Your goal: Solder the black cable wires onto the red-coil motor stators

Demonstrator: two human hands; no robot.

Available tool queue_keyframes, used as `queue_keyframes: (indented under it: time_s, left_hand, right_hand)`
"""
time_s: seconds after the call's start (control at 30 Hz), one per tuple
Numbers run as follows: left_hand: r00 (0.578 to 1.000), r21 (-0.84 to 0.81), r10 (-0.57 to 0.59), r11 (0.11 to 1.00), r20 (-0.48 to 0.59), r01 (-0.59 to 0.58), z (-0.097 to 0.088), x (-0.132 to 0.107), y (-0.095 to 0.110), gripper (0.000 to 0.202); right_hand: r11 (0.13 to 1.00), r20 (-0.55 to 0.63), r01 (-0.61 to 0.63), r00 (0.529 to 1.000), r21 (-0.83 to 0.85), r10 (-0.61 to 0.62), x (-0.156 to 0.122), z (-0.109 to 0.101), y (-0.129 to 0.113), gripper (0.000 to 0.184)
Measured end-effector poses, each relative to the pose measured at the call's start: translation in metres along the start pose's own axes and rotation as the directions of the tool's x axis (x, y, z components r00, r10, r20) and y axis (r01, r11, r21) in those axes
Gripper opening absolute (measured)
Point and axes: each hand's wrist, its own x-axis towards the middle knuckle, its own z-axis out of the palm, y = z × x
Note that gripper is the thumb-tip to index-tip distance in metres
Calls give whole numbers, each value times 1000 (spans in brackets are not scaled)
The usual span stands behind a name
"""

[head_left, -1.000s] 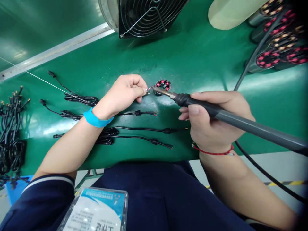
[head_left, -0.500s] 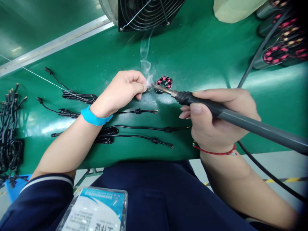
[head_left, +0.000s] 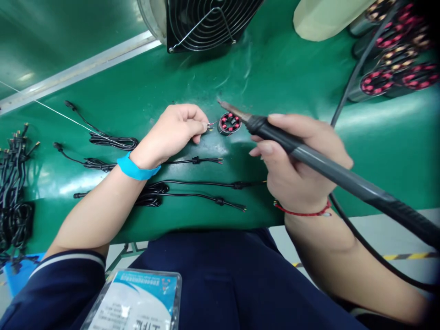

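My left hand pinches thin wires between thumb and fingertips, their bare ends poking out to the right. Just beyond these ends sits a small motor stator, a ring with red windings. In my right hand is a soldering iron, its dark handle lying across the palm. The iron's tip points left, raised above and behind the stator, apart from the wires. Several black cables with stripped ends lie on the green table between me and the left hand.
A fan with a wire guard stands at the back. Metal cylinders with wound cores crowd the back right, beside a pale rounded object. A bundle of black cables lies far left. The iron's cord trails at the right.
The soldering iron has lifted off the wire ends, its tip now farther back. Smoke at the wires has thinned and drifted toward the fan. My left hand stays nearly in place.
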Motion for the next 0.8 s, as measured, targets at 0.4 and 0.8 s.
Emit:
queue_keyframes:
  time_s: [0.4, 0.8]
  left_hand:
    - [1000, -38, -7, 999, -16, 7, 1, 0, 4, 15]
    - [1000, -129, 22, 991, 20, -19, -4, 0, 2, 14]
  right_hand:
    - [972, 313, 160, 945, -173, -100, 58, 14, -24, 37]
    - [974, 207, 186, 966, -127, -157, 61, 34, 9, 45]
